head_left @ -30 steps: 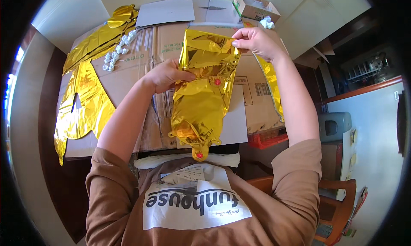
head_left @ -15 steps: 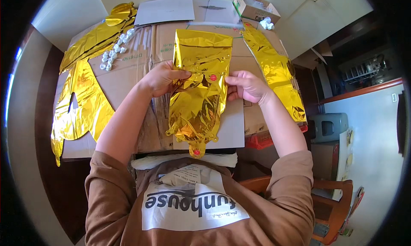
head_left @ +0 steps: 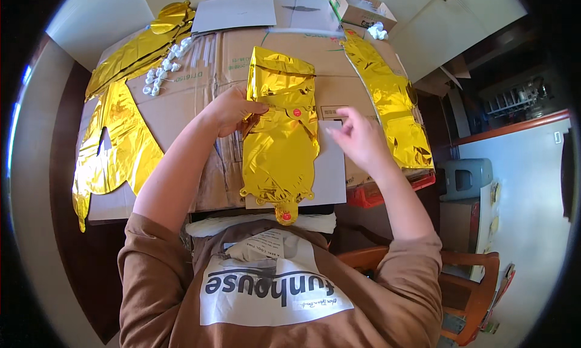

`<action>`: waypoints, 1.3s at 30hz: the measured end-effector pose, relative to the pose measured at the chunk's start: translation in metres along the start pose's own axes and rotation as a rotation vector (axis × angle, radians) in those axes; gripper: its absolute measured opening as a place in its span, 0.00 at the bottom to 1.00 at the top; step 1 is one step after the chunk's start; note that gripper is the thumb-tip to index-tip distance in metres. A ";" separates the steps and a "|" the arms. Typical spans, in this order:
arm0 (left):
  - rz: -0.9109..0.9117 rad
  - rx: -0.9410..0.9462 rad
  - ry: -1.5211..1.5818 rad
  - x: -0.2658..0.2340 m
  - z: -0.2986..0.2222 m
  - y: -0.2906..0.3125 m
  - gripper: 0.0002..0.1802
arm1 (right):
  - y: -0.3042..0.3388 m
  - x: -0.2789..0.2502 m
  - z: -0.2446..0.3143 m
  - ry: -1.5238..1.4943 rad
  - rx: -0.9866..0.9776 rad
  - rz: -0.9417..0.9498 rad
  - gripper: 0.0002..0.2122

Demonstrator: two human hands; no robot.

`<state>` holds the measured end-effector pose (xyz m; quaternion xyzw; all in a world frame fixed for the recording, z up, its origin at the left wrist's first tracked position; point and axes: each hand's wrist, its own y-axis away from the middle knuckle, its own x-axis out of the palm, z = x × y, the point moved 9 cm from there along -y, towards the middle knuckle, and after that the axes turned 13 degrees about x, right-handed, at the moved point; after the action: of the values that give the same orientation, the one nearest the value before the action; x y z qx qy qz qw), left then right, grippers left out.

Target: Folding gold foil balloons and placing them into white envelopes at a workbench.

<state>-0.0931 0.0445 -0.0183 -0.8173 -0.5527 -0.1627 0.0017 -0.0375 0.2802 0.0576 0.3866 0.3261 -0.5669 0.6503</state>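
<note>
A deflated gold foil balloon (head_left: 280,151) with red dots is held up over the middle of the cardboard, its small tab toward my body. My left hand (head_left: 233,111) pinches its left edge, thumb on top and the other fingers partly hidden behind. Just off the balloon's right edge, my right hand (head_left: 362,136) holds nothing, its fingers apart and slightly curled. Beneath the balloon and right hand lies a pale sheet (head_left: 333,166).
Flat gold foil balloons lie at the left (head_left: 115,142) and right (head_left: 393,103). White coils (head_left: 162,72) and clear straws (head_left: 206,52) rest on the cardboard. White sheets (head_left: 233,14) and an open box (head_left: 363,9) stand at the back. A wooden chair (head_left: 472,260) is at right.
My right hand has let go of the balloon's right edge and moved a little to the right. The foil hangs flatter and narrower at the top, while my left hand keeps its pinch.
</note>
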 end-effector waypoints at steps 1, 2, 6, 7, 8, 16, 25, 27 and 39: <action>-0.011 -0.008 -0.004 -0.001 0.000 0.002 0.13 | 0.021 -0.010 0.006 0.121 -0.076 -0.090 0.26; 0.000 -0.003 0.008 -0.003 0.001 0.003 0.14 | 0.048 -0.012 0.016 0.175 -0.270 -0.105 0.31; 0.017 -0.019 0.036 -0.005 0.003 0.006 0.15 | 0.129 0.018 0.022 0.322 -0.542 -0.062 0.29; 0.006 -0.031 0.039 -0.005 0.001 0.010 0.15 | 0.136 0.024 0.017 0.363 -0.599 -0.127 0.25; 0.012 -0.049 0.041 -0.003 0.001 0.012 0.15 | 0.141 0.031 0.013 0.405 -0.654 -0.193 0.22; 0.037 -0.110 0.058 -0.002 0.010 0.023 0.14 | 0.189 -0.054 0.000 0.456 -0.711 -0.418 0.05; 0.063 -0.129 -0.009 -0.008 0.021 0.025 0.13 | 0.055 -0.205 -0.083 -0.617 -0.064 -0.325 0.13; 0.054 -0.135 -0.004 -0.005 0.017 0.028 0.13 | -0.013 -0.173 -0.062 -0.806 -0.136 -0.091 0.16; 0.024 -0.202 -0.019 -0.005 0.004 0.047 0.15 | -0.176 0.009 0.002 -0.500 -0.011 0.564 0.05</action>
<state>-0.0511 0.0225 -0.0148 -0.8213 -0.5237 -0.2100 -0.0841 -0.2106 0.2636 0.0279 0.3074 0.0409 -0.4405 0.8425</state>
